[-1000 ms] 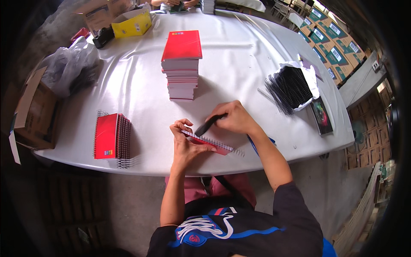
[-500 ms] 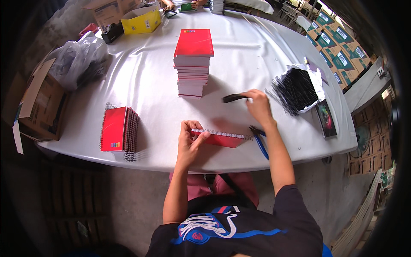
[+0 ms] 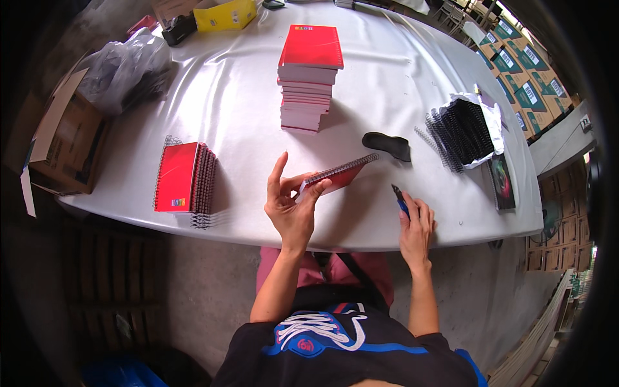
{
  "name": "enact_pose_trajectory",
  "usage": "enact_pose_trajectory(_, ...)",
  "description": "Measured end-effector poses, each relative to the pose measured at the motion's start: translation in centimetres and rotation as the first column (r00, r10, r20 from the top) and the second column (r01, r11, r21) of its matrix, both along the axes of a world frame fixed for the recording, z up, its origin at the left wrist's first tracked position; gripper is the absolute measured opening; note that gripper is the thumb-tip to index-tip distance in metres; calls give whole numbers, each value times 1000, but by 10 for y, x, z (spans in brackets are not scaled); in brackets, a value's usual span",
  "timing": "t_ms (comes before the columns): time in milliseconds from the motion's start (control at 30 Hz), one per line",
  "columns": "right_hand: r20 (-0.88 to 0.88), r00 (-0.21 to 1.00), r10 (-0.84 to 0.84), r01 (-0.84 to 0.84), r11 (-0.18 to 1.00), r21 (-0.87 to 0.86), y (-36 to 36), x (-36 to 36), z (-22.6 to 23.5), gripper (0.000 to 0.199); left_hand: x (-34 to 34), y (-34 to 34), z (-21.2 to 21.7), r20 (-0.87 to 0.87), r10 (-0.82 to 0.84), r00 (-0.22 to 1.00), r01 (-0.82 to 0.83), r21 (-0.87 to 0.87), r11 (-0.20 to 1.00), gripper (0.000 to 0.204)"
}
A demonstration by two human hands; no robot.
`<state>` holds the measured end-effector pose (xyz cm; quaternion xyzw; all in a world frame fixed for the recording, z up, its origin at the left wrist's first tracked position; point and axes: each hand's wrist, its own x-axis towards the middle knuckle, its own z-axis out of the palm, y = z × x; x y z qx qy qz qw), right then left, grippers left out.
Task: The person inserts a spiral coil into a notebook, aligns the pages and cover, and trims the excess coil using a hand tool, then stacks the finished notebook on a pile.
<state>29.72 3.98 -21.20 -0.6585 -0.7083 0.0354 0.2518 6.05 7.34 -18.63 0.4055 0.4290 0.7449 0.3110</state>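
A red notebook (image 3: 342,180) with a dark wire spiral along its upper edge is pinched at its left end by my left hand (image 3: 291,213). It is held tilted, its right end raised, with the coil sticking out past the cover there. My right hand (image 3: 418,231) is closed around blue-handled pliers (image 3: 403,202), whose dark jaws point up and left, below the notebook's right end and apart from it. A flat, black, elongated piece (image 3: 387,145) lies on the white tabletop just beyond the notebook; its kind I cannot make out.
A tall stack of red-covered books (image 3: 308,97) stands ahead. Spiral-bound red notebooks (image 3: 177,177) are piled at left, near an open carton (image 3: 68,145) and plastic bags (image 3: 126,71). Black spiral coils (image 3: 454,132) lie in white wrapping at right. A yellow box (image 3: 225,15) sits farther back.
My right hand has let go of the black piece, now lying on the table, and has picked up the pliers. My left hand has raised and tilted the notebook. The view has shifted slightly.
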Motion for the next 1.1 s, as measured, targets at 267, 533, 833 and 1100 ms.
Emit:
enact_pose_trajectory(267,-57,920,387,-362,897,254,-5,-87,87,34,7,-4,5,-180,129,975,-115,85,990,89)
enact_pose_trajectory(533,-145,873,465,-430,876,217,1,-96,82,32,4,-6,10,-266,130,955,-94,144,985,82)
enact_pose_trajectory(833,-913,-153,-378,-880,473,-49,6,-85,71,35,7,-9,-1,-212,146,966,-104,198,975,82)
enact_pose_trajectory(1100,-297,937,184,-154,981,121,16,-41,49,33,-5,5,-3,54,195,979,-198,67,978,80)
